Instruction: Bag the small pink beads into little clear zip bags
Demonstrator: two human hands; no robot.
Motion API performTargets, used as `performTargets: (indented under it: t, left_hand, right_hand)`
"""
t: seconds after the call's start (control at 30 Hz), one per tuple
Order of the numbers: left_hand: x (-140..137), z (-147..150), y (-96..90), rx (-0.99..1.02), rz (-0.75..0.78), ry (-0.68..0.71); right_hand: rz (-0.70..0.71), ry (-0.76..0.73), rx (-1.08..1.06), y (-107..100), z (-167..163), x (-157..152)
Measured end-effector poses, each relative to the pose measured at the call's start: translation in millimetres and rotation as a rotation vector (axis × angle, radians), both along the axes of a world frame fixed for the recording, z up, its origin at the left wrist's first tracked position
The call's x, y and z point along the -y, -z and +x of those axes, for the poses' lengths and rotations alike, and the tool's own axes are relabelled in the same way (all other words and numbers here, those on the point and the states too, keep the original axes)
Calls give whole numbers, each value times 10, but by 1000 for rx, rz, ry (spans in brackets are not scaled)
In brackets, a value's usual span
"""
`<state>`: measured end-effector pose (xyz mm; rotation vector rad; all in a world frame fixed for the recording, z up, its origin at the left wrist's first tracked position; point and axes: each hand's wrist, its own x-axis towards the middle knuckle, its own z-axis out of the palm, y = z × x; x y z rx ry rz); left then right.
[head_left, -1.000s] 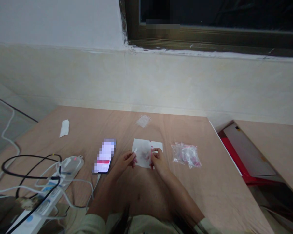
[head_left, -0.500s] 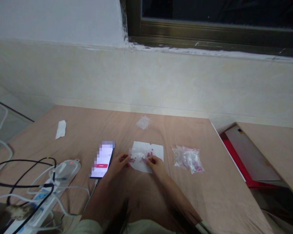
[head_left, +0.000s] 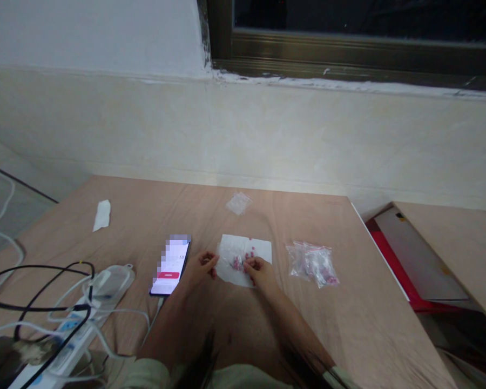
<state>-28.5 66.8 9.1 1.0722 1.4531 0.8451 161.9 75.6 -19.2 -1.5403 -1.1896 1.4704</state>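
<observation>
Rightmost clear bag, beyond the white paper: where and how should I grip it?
I'd use the right hand, the nearer one, and pinch the rightmost clear bag by its right edge, coming from the right: that edge lies on the table, while its left side appears to overlap a neighbouring bag. It looks thin and crumpled.

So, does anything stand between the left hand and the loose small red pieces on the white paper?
Yes: the clear plastic bag, over the left part of the white paper, lies between the left hand and the small red pieces. Nothing visible stands between those pieces and the right hand.
</observation>
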Motion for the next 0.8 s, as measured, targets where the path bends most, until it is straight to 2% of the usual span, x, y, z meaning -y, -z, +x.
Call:
performTargets:
  t: [0.17, 0.5, 0.8]
  left_hand:
    - [-36, 45, -6, -73, 71, 23]
    - [-62, 150, -110, -79, 95, 18]
    - [-122, 178, -108, -95, 119, 48]
  right_hand:
    - [-1, -8, 2, -10, 9, -2]
    - [-3, 3, -42, 52, 9, -11]
    - [-31, 6, -96, 50, 24, -29]
